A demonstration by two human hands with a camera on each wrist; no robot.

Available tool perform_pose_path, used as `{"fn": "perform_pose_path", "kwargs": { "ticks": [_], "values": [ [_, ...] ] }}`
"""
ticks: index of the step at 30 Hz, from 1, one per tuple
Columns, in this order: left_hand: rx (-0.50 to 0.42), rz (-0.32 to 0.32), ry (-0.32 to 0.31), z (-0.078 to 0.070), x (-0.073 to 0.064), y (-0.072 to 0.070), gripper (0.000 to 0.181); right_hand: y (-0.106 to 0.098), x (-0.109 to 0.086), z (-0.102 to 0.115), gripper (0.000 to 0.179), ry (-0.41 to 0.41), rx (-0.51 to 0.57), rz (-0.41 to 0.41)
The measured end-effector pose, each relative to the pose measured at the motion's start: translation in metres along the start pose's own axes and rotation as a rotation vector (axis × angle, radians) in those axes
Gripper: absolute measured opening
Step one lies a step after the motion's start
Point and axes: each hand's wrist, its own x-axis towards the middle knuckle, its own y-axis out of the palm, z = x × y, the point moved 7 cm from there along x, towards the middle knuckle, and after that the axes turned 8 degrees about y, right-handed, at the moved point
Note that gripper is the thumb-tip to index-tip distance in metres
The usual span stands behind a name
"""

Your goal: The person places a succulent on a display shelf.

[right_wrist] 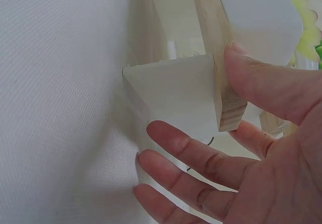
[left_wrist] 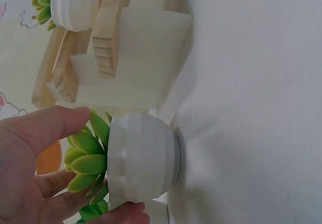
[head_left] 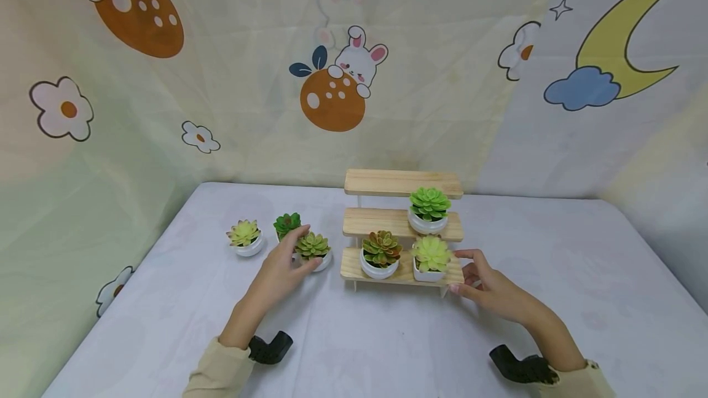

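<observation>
Backdrop: printed cloth [head_left: 431, 146] with rabbits, flowers and a moon, filling the upper frame.
Surface: white-covered surface [head_left: 387, 349] across the lower frame, bearing everything.
Stand: three-tier wooden stand [head_left: 381, 221], right of centre; its stepped boards probably keep the front plants from hiding those behind.
Right hand: the right hand [head_left: 489, 287], lower right of centre, pinches the lowest board's end, thumb on one face and index finger on the other; the other fingers spread loose. This grip seems meant to steady the stand.
Left hand: the left hand [head_left: 282, 272], left of centre, has its thumb and fingers parted around a plant; whether this grip presses on it I cannot tell. The wide spread probably suits the pot and spares the leaves.
Bright green succulent [head_left: 430, 203]: middle board, right end.
Yellow-green succulent [head_left: 431, 253]: lowest board, right, in a squarish pot.
Reddish succulent [head_left: 381, 249]: lowest board, left of the squarish pot, apart from it, likely so the leaves do not crowd.
Light green succulent [head_left: 313, 245]: between the left hand's thumb and fingers, upright on the surface, just left of the stand.
Pink-tipped succulent [head_left: 243, 233]: on the surface, farthest left.
Dark green succulent [head_left: 287, 223]: behind the left hand, its pot mostly hidden.
</observation>
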Motion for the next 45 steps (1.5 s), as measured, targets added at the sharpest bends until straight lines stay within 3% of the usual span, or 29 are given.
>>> {"fn": "perform_pose_path", "kwargs": {
  "ticks": [11, 15, 19, 30, 34, 39, 45],
  "values": [
    [-0.016, 0.063, -0.004, 0.0, 0.0, 0.003, 0.072, 0.001, -0.001, -0.001, 0.066, 0.019, 0.015, 0.01],
    [-0.081, 0.124, 0.048, 0.001, 0.0, 0.006, 0.071, -0.001, 0.0, -0.001, 0.065, 0.015, -0.005, 0.0],
    [-0.15, 0.142, 0.07, 0.005, 0.001, 0.009, 0.071, -0.001, 0.001, 0.0, 0.065, 0.018, -0.013, -0.004],
    [-0.247, 0.179, -0.123, 0.023, -0.001, 0.02, 0.086, 0.0, 0.0, -0.001, 0.066, 0.022, -0.001, 0.005],
    [-0.239, 0.188, -0.127, 0.025, 0.0, 0.023, 0.085, 0.001, -0.001, 0.001, 0.066, 0.013, 0.006, 0.01],
    [-0.233, 0.171, -0.102, 0.027, 0.001, 0.026, 0.073, 0.0, 0.0, 0.0, 0.066, 0.028, 0.002, 0.009],
    [-0.215, 0.139, -0.125, 0.032, 0.002, 0.027, 0.07, 0.0, 0.0, 0.0, 0.065, 0.03, 0.0, 0.009]
  ]
}}
